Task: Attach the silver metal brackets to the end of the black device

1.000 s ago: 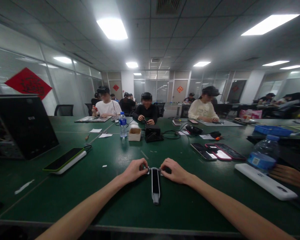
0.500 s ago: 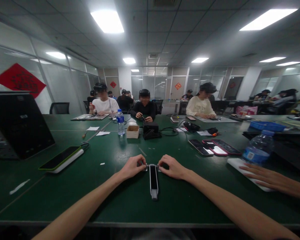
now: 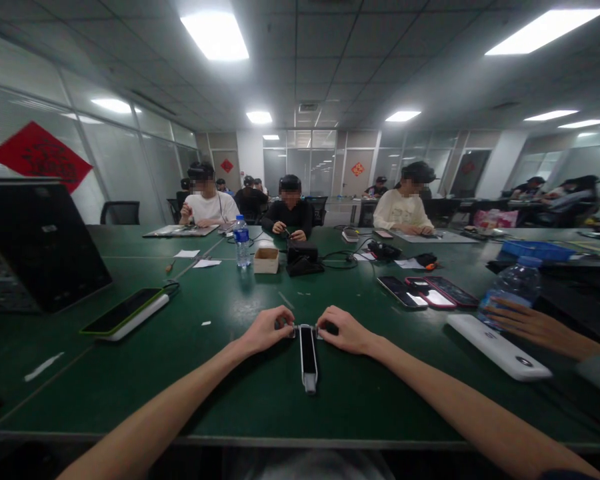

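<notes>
A slim, elongated object with a black face, white rim and grey tip (image 3: pixel 308 357) lies on the green table in front of me, its grey tip toward me. Small silvery parts stick out on both sides of its far end; its kind I cannot make out. My left hand (image 3: pixel 270 328) is closed, thumb and fingertips pinching the part on the left. On the other side my right hand (image 3: pixel 344 330) pinches the part on the right in the same way. The fingertips hide most of both parts.
At right, another person's hand (image 3: pixel 545 327) is beside a water bottle (image 3: pixel 517 287), behind a white device (image 3: pixel 497 347). Several phones (image 3: pixel 430 292) lie nearby. A small box (image 3: pixel 267 261) and a bottle (image 3: pixel 242 243) stand ahead. A green-edged device (image 3: pixel 125 313) is at left.
The other person's hand at right has lifted off the white device and moved toward the bottle. My hands and the elongated object stay in place; the view shifts slightly.
</notes>
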Demonstrator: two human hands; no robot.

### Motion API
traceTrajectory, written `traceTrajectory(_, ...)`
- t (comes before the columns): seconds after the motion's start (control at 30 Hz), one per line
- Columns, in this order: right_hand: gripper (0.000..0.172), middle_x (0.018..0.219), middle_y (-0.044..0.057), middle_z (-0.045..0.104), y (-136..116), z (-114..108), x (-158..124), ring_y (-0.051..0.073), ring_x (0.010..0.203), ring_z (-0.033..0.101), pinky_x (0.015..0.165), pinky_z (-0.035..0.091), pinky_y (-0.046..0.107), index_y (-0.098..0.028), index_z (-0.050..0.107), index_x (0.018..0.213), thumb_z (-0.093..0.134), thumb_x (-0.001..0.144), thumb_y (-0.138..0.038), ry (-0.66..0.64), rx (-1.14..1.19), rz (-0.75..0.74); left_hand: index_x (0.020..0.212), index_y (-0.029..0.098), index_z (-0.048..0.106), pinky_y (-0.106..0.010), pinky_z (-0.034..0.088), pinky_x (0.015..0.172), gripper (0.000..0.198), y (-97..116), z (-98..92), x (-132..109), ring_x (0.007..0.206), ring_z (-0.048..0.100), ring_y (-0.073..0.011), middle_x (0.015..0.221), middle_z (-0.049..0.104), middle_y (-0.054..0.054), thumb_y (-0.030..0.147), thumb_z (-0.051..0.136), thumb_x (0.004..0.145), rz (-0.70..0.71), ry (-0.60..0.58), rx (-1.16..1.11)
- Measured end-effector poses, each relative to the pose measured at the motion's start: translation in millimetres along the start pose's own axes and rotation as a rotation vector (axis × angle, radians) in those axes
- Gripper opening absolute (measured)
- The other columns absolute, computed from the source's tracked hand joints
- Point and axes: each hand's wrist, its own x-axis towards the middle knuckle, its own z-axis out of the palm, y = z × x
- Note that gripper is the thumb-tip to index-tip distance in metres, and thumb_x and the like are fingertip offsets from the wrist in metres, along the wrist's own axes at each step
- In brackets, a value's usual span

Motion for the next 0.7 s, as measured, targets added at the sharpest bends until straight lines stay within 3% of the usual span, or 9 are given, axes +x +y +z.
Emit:
traceTrajectory(0.23, 0.011, 0.091, 0.005, 0.06, 0.5, 0.0, -0.4, 0.016, 0.082, 0.055, 0.072, 0.048, 0.031, -0.017, 0.061, 0.093, 0.058, 0.086, -0.024, 0.001, 0.011, 0.012, 0.099, 0.016, 0.061, -0.026, 0.049, 0.065, 0.021, -0.2, -1.0, -0.6, 0.072, 0.061, -0.0147, 0.09, 0.068, -0.002, 0.028, 0.062, 0.082, 0.004, -0.032, -0.018)
traceTrajectory(0.43, 0.009, 0.089, 0.005, 0.059, -3.4, -1.3, 0.7, 0.016, 0.079, 0.054, 0.071, 0.048, 0.03, -0.015, 0.06, 0.09, 0.059, 0.085, -0.023, 0.005, 0.011, 0.026, 0.097, 0.016, 0.063, -0.025, 0.049, 0.066, 0.023, 4.4, -1.8, -0.5, 0.072, 0.06, -0.0147, 0.088, 0.068, -0.002, 0.021, 0.067, 0.076, -0.016, -0.009, -0.013)
traceTrajectory(0.7, 0.011, 0.088, 0.005, 0.059, -3.6, -1.8, 0.2, 0.016, 0.078, 0.054, 0.071, 0.046, 0.031, -0.015, 0.06, 0.092, 0.057, 0.087, -0.024, -0.017, -0.008, 0.05, 0.099, 0.017, 0.063, -0.026, 0.049, 0.066, 0.019, -1.1, -0.7, 1.2, 0.072, 0.062, -0.0146, 0.088, 0.068, -0.001, 0.023, 0.062, 0.081, -0.027, -0.027, -0.024)
